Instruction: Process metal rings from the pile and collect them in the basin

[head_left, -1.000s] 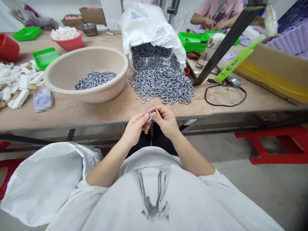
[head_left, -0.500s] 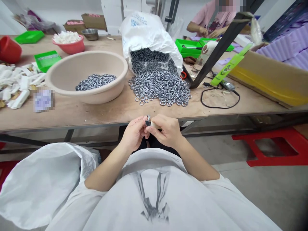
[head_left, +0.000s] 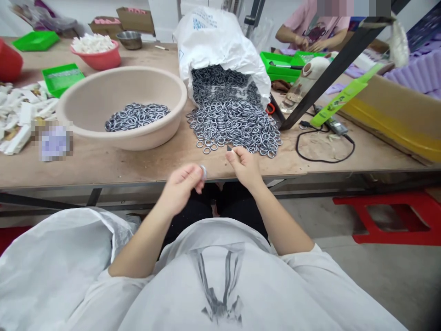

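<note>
My left hand is closed, pinching a grey ring just in front of the table's edge. To its right, my right hand is closed around a small tool, of which only the dark, pointed blade shows past the fingertips. That hand is over the table, close to a heap of loose grey rings. The heap spills out of a white sack lying on its side. Left of the sack, more rings lie in a wide beige basin.
A white bag stands open at my left. White pieces, a green tray and a red bowl are at the table's left. A black metal post, cable and carton stand right. Another person works behind.
My hands have parted. The left moved left with the ring; the right went forward and right, towards the ring heap, with the small blade. The view has shifted slightly.
</note>
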The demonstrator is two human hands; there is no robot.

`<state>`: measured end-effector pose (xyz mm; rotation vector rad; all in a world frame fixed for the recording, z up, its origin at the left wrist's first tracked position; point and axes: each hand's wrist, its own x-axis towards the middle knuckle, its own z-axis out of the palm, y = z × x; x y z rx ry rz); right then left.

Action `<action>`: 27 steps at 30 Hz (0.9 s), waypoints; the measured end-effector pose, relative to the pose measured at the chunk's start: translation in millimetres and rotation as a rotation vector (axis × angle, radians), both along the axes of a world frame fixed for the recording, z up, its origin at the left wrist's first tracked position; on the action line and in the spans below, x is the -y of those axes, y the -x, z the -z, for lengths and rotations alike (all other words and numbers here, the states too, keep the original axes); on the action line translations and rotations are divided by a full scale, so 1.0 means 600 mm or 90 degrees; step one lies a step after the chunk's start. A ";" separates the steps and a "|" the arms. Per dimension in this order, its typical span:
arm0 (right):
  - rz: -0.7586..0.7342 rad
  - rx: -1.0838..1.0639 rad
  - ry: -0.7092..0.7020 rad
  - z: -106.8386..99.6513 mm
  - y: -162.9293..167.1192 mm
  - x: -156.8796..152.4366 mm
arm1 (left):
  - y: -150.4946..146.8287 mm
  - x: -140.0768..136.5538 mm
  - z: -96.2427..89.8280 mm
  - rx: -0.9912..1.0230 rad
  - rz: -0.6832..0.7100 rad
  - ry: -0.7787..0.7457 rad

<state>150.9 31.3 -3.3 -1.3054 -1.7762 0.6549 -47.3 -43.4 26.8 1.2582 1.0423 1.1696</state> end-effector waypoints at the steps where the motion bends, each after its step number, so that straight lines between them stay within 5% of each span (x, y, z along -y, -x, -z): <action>1: 0.003 0.068 -0.003 -0.001 0.006 -0.013 | 0.017 -0.016 -0.012 -0.076 -0.086 -0.083; 5: -0.045 0.339 -0.019 -0.006 0.054 -0.053 | 0.093 -0.108 -0.074 -0.488 -0.403 -0.352; 8: -0.051 0.451 -0.001 -0.003 0.079 -0.075 | 0.135 -0.163 -0.104 -0.674 -0.443 -0.236; 11: -0.053 0.380 0.006 0.003 0.075 -0.084 | 0.141 -0.168 -0.100 -0.715 -0.427 -0.218; 15: -0.157 -0.056 0.109 0.008 0.055 -0.064 | 0.090 -0.121 -0.049 -0.591 -0.371 -0.369; 19: -0.241 -0.385 0.223 0.008 0.060 -0.023 | 0.017 -0.080 0.022 -0.264 -0.134 -0.202; 23: -0.212 -0.427 0.155 0.012 0.071 0.004 | -0.023 -0.063 0.057 0.079 0.000 0.076; 27: -0.182 -0.342 0.115 0.020 0.060 0.019 | -0.035 -0.053 0.056 0.202 0.062 0.185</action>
